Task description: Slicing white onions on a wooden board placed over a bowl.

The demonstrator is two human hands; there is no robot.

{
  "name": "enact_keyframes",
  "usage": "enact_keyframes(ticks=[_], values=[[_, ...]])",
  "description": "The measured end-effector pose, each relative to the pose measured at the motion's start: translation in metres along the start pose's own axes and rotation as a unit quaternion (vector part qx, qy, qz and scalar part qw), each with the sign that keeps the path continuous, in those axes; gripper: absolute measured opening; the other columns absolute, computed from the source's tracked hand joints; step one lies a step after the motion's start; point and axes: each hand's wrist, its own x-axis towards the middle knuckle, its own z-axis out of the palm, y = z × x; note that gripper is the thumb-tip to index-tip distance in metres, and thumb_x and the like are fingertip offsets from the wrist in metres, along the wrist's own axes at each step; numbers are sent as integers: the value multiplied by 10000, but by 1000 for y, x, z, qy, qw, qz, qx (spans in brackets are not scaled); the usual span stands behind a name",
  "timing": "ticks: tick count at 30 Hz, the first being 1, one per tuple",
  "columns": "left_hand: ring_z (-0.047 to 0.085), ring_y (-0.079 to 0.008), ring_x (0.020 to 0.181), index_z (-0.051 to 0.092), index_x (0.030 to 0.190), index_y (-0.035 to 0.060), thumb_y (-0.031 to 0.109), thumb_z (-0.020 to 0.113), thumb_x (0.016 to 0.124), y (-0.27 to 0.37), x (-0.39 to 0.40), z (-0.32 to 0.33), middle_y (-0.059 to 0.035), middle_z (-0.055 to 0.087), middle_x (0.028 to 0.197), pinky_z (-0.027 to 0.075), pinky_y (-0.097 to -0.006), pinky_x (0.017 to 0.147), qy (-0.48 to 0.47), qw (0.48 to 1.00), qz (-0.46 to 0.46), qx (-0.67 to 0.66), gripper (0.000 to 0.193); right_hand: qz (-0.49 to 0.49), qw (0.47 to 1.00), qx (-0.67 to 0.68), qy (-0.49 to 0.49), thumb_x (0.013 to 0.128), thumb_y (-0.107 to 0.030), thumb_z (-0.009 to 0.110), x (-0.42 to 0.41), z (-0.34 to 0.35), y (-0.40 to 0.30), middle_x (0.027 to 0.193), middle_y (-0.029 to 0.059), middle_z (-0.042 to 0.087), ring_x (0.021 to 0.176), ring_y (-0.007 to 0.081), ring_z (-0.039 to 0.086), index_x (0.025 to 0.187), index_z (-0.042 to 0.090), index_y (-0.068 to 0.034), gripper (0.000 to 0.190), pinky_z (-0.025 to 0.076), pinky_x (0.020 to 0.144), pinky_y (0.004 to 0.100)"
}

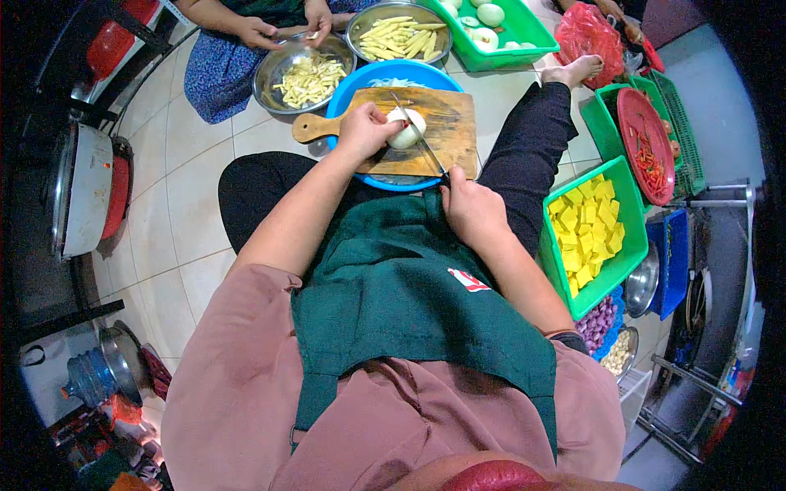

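A peeled white onion (402, 137) rests on a wooden cutting board (453, 132). My left hand (365, 131) grips the onion from its left side, thumb against its top. In my right hand (476, 205) is the dark handle of a kitchen knife (431, 151), most of which my fingers hide. Its blade slants up and left across the onion; how deep it has cut, I cannot tell. The board lies over a blue basin (334, 105), its handle sticking out past the left rim. Pale sliced pieces (393, 82) show in the basin behind the board.
Another person's hands (261, 32) work over a steel bowl (264, 98) of cut baby corn. Beside it stands a bowl of whole baby corn (402, 38). A green basket (491, 60) holds peeled onions. At right are yellow tofu blocks (583, 227) and a red plate (635, 113) of chillies.
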Motion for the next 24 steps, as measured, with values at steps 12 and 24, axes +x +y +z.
enact_keyframes(ticks=[12, 24], values=[[666, -231, 669, 646, 715, 51, 416, 850, 649, -2, 2, -3, -119, 690, 727, 527, -354, 652, -22, 1000, -3, 19, 423, -84, 991, -43, -100, 965, -292, 512, 60, -17, 21, 826, 230, 679, 822, 393, 680, 1017, 499, -21, 276, 524, 697, 517], [615, -308, 715, 615, 708, -3, 320, 833, 714, -8, -13, 3, -169, 623, 751, 489, -408, 652, 43, 993, 108, -14, 389, -80, 989, 75, -98, 955, -334, 544, 68, 6, 33, 909, 275, 666, 867, 449, 644, 1068, 499, -33, 324, 504, 754, 534]])
